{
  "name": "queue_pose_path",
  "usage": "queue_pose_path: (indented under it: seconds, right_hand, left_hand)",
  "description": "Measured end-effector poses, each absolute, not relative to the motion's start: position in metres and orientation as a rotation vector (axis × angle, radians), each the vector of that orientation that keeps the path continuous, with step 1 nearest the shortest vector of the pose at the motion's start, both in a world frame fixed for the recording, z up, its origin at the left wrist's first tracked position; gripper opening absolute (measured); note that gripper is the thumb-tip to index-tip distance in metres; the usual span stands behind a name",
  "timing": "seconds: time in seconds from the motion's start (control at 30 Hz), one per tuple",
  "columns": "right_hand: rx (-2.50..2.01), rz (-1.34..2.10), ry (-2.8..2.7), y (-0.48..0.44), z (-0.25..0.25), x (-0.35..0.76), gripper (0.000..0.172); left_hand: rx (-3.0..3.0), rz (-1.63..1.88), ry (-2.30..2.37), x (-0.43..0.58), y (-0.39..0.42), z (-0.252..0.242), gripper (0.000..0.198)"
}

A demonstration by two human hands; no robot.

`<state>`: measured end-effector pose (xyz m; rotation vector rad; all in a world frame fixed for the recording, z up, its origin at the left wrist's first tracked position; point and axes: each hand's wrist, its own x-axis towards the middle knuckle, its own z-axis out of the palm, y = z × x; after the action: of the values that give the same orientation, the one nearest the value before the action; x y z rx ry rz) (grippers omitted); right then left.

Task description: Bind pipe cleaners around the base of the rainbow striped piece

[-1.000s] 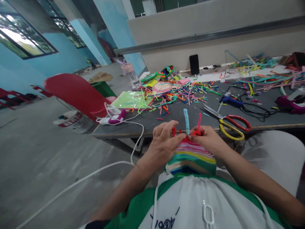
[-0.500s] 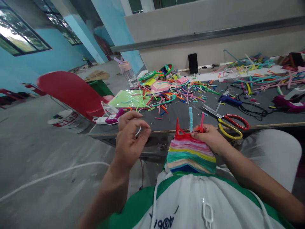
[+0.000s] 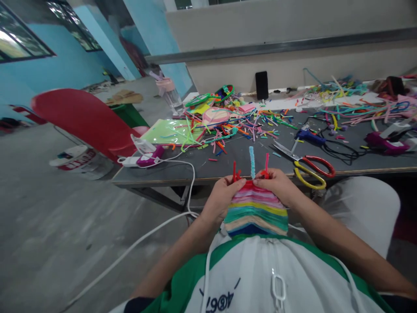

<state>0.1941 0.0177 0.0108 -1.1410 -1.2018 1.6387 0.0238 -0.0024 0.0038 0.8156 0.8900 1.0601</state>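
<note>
the striped woven piece [image 3: 256, 213] sits low in the middle of the frame, propped between the person's chest and the table [image 3: 358, 163] edge. that looks like a way of steadying it, so that neither hand has to carry its weight. its top red row faces up, where the fingers can get at it. three stems stand up from that row: a red one [image 3: 235, 173], a light blue one [image 3: 252, 161] and a pink one [image 3: 266, 164].

the left hand [image 3: 223, 198] comes in from the lower left, wrist bent inward, with thumb and fingers pinched on the row at the red stem. the right hand [image 3: 276, 187] mirrors it from the lower right, its fingertips closed on the row at the foot of the pink stem. the two forearms slant in to form a v.

the scissors [image 3: 309, 169] lie just right of the hands on the table, apart from them.
</note>
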Motion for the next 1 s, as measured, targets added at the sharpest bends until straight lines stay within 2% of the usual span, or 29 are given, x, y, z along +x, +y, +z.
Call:
queue_pose_path:
  seconds: [0.43, 0.6, 0.73, 1.0]
  right_hand:
    - [-1.194, 1.543, -1.304, 0.016, 0.007, 0.190, 0.023]
    - [-1.035, 1.735, -1.256, 0.019, 0.010, 0.209, 0.035]
    - [-0.940, 1.713, -1.129, 0.021, 0.010, 0.232, 0.046]
    - [-0.959, 1.773, -1.285, 0.010, 0.006, 0.221, 0.035]
  left_hand:
    - [0.766, 1.052, 0.953, 0.018, -0.005, 0.003, 0.021]
    - [0.788, 1.055, 0.988, 0.015, -0.003, 0.000, 0.024]
    - [0.763, 1.084, 1.002, 0.012, -0.002, -0.003, 0.025]
    - [0.772, 1.053, 0.955, 0.017, -0.002, -0.001, 0.022]
